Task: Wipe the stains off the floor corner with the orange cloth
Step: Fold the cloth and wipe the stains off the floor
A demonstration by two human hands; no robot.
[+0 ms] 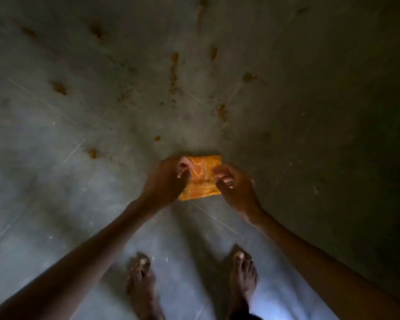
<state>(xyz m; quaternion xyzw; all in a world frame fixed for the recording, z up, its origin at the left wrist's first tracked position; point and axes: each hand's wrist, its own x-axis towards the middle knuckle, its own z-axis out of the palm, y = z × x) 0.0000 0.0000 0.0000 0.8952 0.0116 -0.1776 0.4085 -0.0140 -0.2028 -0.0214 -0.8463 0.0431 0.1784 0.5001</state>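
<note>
A folded orange cloth [202, 179] hangs between both hands above the grey floor. My left hand [166, 181] pinches its left edge with curled fingers. My right hand [234, 185] pinches its right edge the same way. Several orange-brown stains [174, 72] are scattered over the floor beyond the cloth, towards the dim corner, with more stains at the left [59, 87] and near the cloth [92, 153].
My two bare feet [243, 273] stand on the grey tiled floor [56, 181] below the hands. The right side of the view is dark. Thin tile seams run diagonally across the floor.
</note>
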